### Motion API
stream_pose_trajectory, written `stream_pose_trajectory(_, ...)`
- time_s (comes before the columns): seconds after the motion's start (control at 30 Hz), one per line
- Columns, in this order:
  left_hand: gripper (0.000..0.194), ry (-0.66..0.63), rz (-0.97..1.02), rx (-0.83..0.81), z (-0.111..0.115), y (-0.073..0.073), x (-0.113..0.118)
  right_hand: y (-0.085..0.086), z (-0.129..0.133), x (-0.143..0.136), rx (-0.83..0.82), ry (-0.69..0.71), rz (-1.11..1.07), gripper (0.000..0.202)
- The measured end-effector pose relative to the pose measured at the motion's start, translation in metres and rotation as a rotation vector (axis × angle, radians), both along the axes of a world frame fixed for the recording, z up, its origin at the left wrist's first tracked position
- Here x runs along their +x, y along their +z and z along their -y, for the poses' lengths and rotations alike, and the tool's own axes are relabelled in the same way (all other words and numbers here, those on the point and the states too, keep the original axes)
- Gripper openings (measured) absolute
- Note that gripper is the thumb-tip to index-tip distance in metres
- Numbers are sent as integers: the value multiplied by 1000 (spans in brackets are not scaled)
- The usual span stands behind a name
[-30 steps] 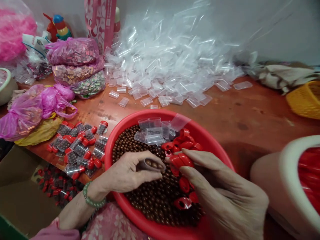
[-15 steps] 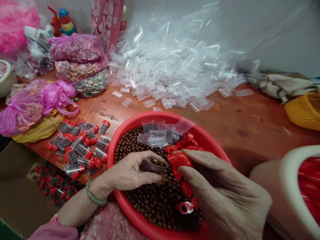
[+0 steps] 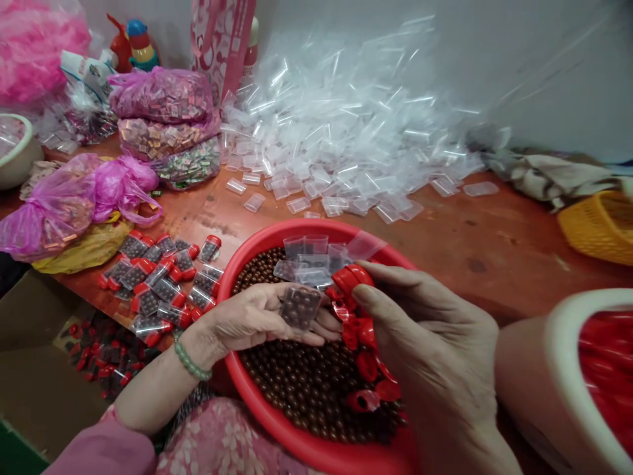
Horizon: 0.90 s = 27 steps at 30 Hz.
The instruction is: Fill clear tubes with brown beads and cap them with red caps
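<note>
My left hand (image 3: 260, 313) holds a small clear plastic container (image 3: 301, 307) filled with brown balls, tilted on its outstretched fingers. A green bead bracelet circles that wrist. Beside it my right hand (image 3: 435, 336) pinches a red plastic cap (image 3: 352, 278) between thumb and fingertips; its other fingers are hidden behind. Both hands are over a red basin (image 3: 230, 284) of glossy brown balls (image 3: 306, 389). More red caps (image 3: 366, 366) lie on the balls under my right hand. Several empty clear containers (image 3: 306, 267) sit at the basin's far side.
A heap of clear containers (image 3: 336, 145) covers the back of the wooden table (image 3: 475, 231). Filled, red-capped containers (image 3: 168, 284) lie left of the basin, with more in a cardboard box (image 3: 30, 349) below. Pink bags (image 3: 163, 99) stand back left; a white-rimmed tub (image 3: 561, 343) of red caps stands right.
My left hand has turned the container from mouth-up to lying tilted, its ball-filled side showing. My right hand has shifted slightly up and left with the red cap. The view has moved slightly.
</note>
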<state>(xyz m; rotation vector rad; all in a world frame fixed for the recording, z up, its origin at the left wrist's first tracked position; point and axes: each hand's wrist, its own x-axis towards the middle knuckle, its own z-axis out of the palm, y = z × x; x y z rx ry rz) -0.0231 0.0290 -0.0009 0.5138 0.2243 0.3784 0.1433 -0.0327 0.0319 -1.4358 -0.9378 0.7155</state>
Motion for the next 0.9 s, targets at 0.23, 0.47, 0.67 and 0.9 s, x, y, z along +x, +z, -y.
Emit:
stream_pose_trajectory(0.23,46,-63,21,15,-2,3,-1,-6,-10,6,0,149,39,17)
stream_pose_trajectory(0.47,40,-89,-32,24,-2,1,0,-2,-15,10,96,296,181,15)
stream_pose_trajectory(0.67,35,-50,-125,82,2,1,3,2,-17,0,123,374,233,13)
stream_pose_trajectory(0.9,36,7,-138,120,3,-2,5,-5,-16,1,83,401,250,12)
